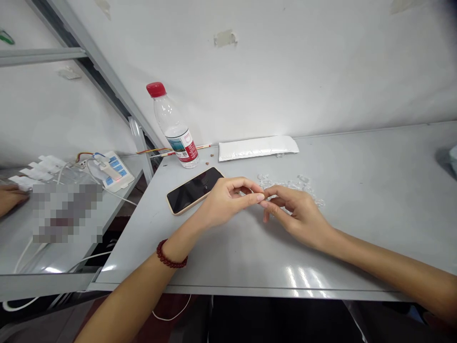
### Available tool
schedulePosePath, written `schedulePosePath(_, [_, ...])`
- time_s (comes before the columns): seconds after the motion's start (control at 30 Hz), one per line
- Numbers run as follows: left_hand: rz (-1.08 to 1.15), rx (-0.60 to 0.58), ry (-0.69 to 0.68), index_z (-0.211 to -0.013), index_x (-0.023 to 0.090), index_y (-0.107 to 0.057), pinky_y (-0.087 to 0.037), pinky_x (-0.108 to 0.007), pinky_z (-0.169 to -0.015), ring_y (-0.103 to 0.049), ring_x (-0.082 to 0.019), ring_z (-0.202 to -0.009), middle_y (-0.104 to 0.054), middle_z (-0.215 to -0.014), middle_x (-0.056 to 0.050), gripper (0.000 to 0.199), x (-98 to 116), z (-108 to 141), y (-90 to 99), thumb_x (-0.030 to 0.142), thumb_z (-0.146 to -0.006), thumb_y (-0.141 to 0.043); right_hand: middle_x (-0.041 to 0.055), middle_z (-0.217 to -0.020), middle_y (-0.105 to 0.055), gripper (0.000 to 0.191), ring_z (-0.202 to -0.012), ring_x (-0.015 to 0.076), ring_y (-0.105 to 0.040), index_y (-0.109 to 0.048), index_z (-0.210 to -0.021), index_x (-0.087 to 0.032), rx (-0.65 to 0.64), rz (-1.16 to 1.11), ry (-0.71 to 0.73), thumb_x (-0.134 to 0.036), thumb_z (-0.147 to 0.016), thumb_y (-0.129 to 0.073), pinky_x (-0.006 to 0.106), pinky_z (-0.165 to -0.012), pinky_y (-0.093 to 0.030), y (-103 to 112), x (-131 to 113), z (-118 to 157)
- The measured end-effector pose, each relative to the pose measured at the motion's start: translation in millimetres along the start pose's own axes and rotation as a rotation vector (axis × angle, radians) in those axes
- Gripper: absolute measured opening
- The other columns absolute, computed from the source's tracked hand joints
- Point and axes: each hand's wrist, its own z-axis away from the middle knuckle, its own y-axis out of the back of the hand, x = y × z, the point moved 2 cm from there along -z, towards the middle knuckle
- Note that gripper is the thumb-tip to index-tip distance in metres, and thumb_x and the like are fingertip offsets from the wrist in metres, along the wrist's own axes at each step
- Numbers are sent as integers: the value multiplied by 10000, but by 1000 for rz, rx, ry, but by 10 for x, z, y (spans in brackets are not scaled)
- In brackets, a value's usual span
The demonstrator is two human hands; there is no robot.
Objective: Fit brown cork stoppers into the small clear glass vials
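Observation:
Both of my hands meet at the fingertips above the grey table [228, 252]. Thumb and index finger of my left hand [232, 200] are pinched together; whatever is between them is too small or hidden to make out. My right hand [302, 216] is pinched the same way, its fingertips touching those of the left. Just behind the hands lies a loose pile of small clear plastic pieces [303, 180], partly covered by my right fingers. A smartphone [194, 190] with a dark screen and pale case lies beside my left hand, which overlaps its right end.
A clear bottle [174, 126] with a red cap stands at the back left. Against the wall lies a flat white padded packet [259, 148]. On the neighbouring table sit a power strip [116, 171] and cables; another person's hand [12, 197] rests at the far left.

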Motion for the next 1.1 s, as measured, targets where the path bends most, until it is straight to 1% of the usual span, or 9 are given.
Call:
schedulePosePath(0.2, [24, -14, -6, -853, 171, -691, -396, -196, -535, -509, -82, -628, -658, -784, -11, 166, -14, -3, -12, 324, -791, -681, -4, -658, -647, 107, -615, 124, -612, -601, -906, -179, -8, -11, 0, -218, -906, -502, 231, -498, -409, 0, 5, -5])
schedulePosePath(0.3, [80, -30, -16, -859, 177, -691, -415, -191, -552, -527, -81, -647, -666, -811, -10, 152, -31, -11, -16, 312, -789, -689, 0, -664, -652, 110, -638, 132, -619, -600, -915, -176, -20, -30, -7, -224, -908, -500, 234, -499, -406, 2, -4, -1])
schedulePosePath(0.4, [129, -51, 12, -889, 184, -692, -437, -190, -570, -547, -73, -636, -677, -830, -6, 153, -47, -15, -19, 305, -796, -684, 0, -666, -658, 117, -627, 124, -606, -610, -919, -175, -23, -23, -5, -225, -909, -504, 228, -475, -376, 9, -21, 5])
schedulePosePath(0.53, [178, -63, 46, -902, 176, -693, -449, -198, -584, -565, -76, -639, -688, -833, -12, 169, -68, -17, -26, 305, -793, -688, 10, -713, -676, 125, -663, 126, -618, -614, -917, -172, -31, -34, -4, -227, -913, -502, 231, -515, -408, 15, -33, 6])
schedulePosePath(0.67, [216, -74, 50, -899, 161, -693, -455, -215, -599, -580, -92, -664, -695, -836, -28, 191, -84, -20, -39, 308, -777, -704, 10, -702, -674, 124, -673, 133, -626, -609, -925, -168, -29, -41, -17, -230, -916, -502, 234, -522, -414, 19, -32, -1])
schedulePosePath(0.8, [262, -79, 67, -886, 160, -692, -449, -217, -603, -568, -84, -642, -683, -798, -17, 159, -92, -25, -51, 278, -780, -701, 4, -729, -679, 117, -666, 111, -624, -614, -927, -166, -34, -60, 19, -214, -919, -507, 219, -546, -438, 19, -43, 0])
schedulePosePath(0.9, [307, -105, 75, -870, 162, -691, -439, -206, -593, -554, -70, -621, -669, -771, -3, 124, -91, -24, -60, 255, -787, -694, 5, -773, -689, 117, -681, 100, -632, -619, -938, -166, -39, -87, 44, -200, -922, -509, 212, -588, -465, 16, -49, 7])
schedulePosePath(1.0, [326, -124, 64, -865, 166, -691, -433, -193, -585, -546, -60, -615, -660, -760, 6, 94, -78, -20, -64, 234, -801, -679, 7, -795, -690, 113, -694, 99, -641, -618, -949, -163, -30, -112, 59, -190, -920, -512, 217, -622, -481, 15, -44, 14])
schedulePosePath(1.1, [304, -110, 37, -852, 170, -691, -430, -188, -582, -544, -58, -615, -655, -752, 12, 78, -56, -16, -64, 228, -803, -673, 7, -785, -684, 109, -692, 102, -641, -617, -944, -164, -27, -121, 67, -187, -919, -514, 224, -633, -487, 11, -35, 18])
